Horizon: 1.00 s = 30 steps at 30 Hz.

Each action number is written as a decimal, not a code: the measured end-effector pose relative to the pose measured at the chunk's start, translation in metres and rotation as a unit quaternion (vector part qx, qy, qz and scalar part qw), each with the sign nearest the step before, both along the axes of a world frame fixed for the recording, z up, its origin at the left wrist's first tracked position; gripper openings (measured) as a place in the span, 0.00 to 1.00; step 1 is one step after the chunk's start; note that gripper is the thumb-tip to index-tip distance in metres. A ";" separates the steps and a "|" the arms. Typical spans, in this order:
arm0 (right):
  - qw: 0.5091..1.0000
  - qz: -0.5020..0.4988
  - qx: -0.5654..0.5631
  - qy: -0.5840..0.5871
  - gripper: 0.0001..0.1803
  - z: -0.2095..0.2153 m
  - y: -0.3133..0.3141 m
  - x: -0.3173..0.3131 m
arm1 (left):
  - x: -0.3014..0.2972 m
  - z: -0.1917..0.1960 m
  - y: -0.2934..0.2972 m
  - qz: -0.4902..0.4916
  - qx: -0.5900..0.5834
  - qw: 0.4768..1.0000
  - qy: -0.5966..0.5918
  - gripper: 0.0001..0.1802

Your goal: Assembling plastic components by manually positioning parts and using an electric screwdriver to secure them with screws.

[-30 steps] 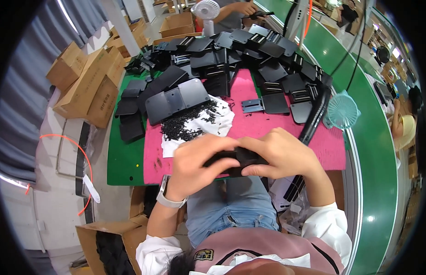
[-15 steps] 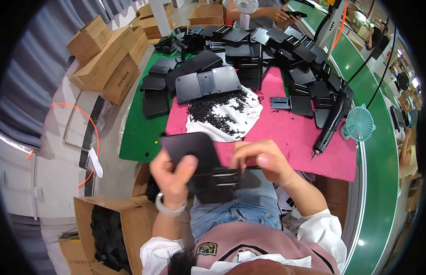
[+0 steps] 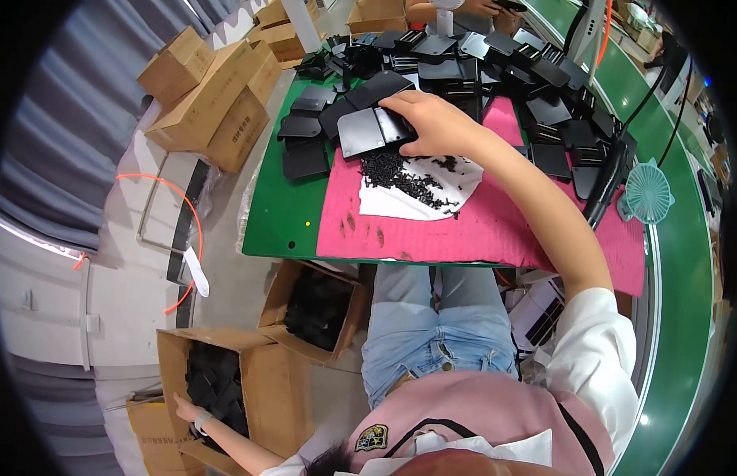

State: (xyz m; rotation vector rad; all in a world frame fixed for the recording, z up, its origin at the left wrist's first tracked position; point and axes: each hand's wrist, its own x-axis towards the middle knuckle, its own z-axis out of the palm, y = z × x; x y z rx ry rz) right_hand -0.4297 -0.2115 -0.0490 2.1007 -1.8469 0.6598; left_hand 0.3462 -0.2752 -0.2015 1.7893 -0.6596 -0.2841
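My right hand (image 3: pixel 436 125) reaches over the pink mat and grips the right end of a black panel (image 3: pixel 360 133). Its fingers lie over the upper edge and the thumb is at the lower edge. The panel rests beside a white cloth (image 3: pixel 384 204) strewn with small black screws (image 3: pixel 420 189). Down on the left, my left hand (image 3: pixel 187 410) is at an open carton (image 3: pixel 261 381) filled with black pieces (image 3: pixel 214 377). Its visible fingers are stretched out, and I see nothing held in them.
More black panels (image 3: pixel 463 70) are heaped along the back of the table. A black electric screwdriver (image 3: pixel 608 181) and a turquoise fan (image 3: pixel 647 193) stand at the right. Another carton with black pieces (image 3: pixel 317 305) sits under the table's front edge. Across the table, a person's hands (image 3: pixel 486 8) show.
My left hand has moved from the middle down to the left carton, and the black panel it held is no longer seen in it. The right hand has reached forward and taken hold of another panel.
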 end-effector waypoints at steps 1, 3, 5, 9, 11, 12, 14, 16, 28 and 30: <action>0.999 0.014 0.040 -0.030 0.36 0.000 -0.004 0.000 | -0.009 0.001 -0.002 -0.011 -0.006 1.000 0.008 0.19; 0.999 0.006 0.036 -0.023 0.33 0.004 -0.003 0.000 | -0.029 -0.001 -0.012 -0.034 -0.017 0.999 0.028 0.19; 1.000 0.006 -0.015 0.019 0.32 0.014 0.007 -0.002 | -0.056 -0.004 -0.031 -0.064 -0.025 0.996 0.049 0.18; 0.991 0.001 -0.036 -0.125 0.36 0.045 0.063 -0.006 | -0.149 0.002 -0.071 -0.244 -0.095 0.960 0.098 0.15; 0.975 0.031 0.029 -0.217 0.38 0.050 0.100 -0.006 | -0.235 0.042 -0.069 -0.318 -0.087 0.943 0.036 0.12; 0.975 0.042 0.071 -0.204 0.38 0.050 0.121 -0.008 | -0.276 0.057 -0.067 -0.363 -0.119 0.924 -0.022 0.11; 0.969 0.056 0.153 -0.186 0.39 0.046 0.152 -0.008 | -0.365 0.094 -0.051 -0.467 -0.159 0.864 -0.098 0.09; 0.956 0.074 0.207 -0.194 0.38 0.040 0.174 -0.002 | -0.458 0.129 -0.028 -0.579 -0.218 0.762 -0.191 0.07; 0.923 -0.333 -0.175 -0.084 0.16 0.027 0.232 -0.021 | -0.658 0.142 0.002 -0.726 -0.223 0.467 -0.452 0.09; 0.855 -0.490 -0.163 -0.039 0.14 0.021 0.240 -0.032 | -0.659 0.139 0.004 -0.718 -0.259 0.503 -0.407 0.08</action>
